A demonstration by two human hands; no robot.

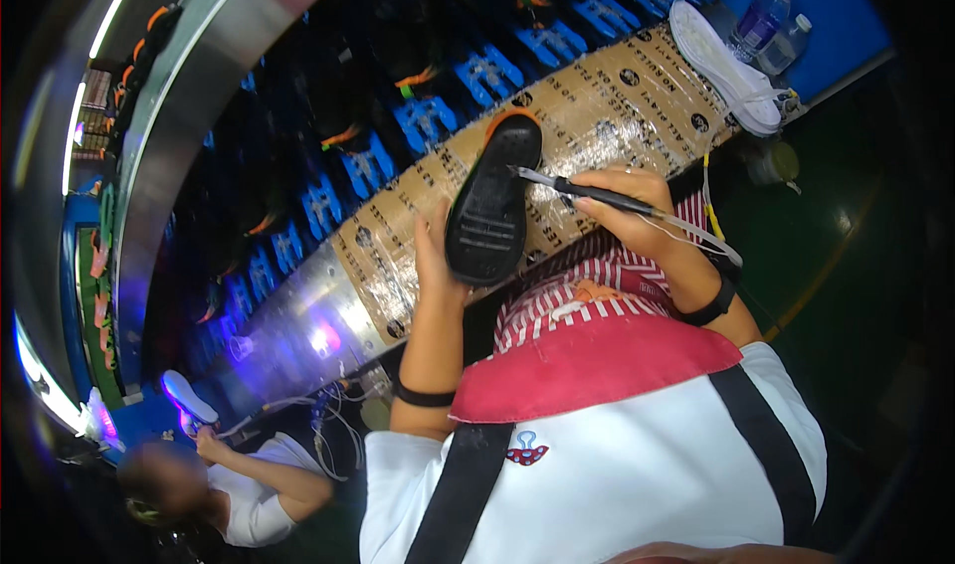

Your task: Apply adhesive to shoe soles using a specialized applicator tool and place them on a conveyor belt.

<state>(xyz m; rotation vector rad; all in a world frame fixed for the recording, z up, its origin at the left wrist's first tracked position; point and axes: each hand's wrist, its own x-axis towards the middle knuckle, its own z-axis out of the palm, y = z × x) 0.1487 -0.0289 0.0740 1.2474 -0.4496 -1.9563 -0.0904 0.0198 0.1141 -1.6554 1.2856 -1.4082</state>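
Note:
My left hand [438, 256] holds a black shoe [492, 201] upright, its dark ridged sole facing me and an orange edge showing at the toe. My right hand [622, 206] grips a thin dark pen-like tool [597, 194] with a metal tip; the tip touches the sole's right edge near the toe. A thin white cord runs from the tool back past my wrist. Both hands hover over a workbench ledge [597, 106] wrapped in printed brown tape and clear film.
Beyond the ledge runs a dark conveyor with blue shoe holders [428, 121] and black shoes. White insoles [721, 62] and two plastic bottles [766, 22] lie at the ledge's right end. Another person [229, 484] works at lower left, holding a white sole [187, 395].

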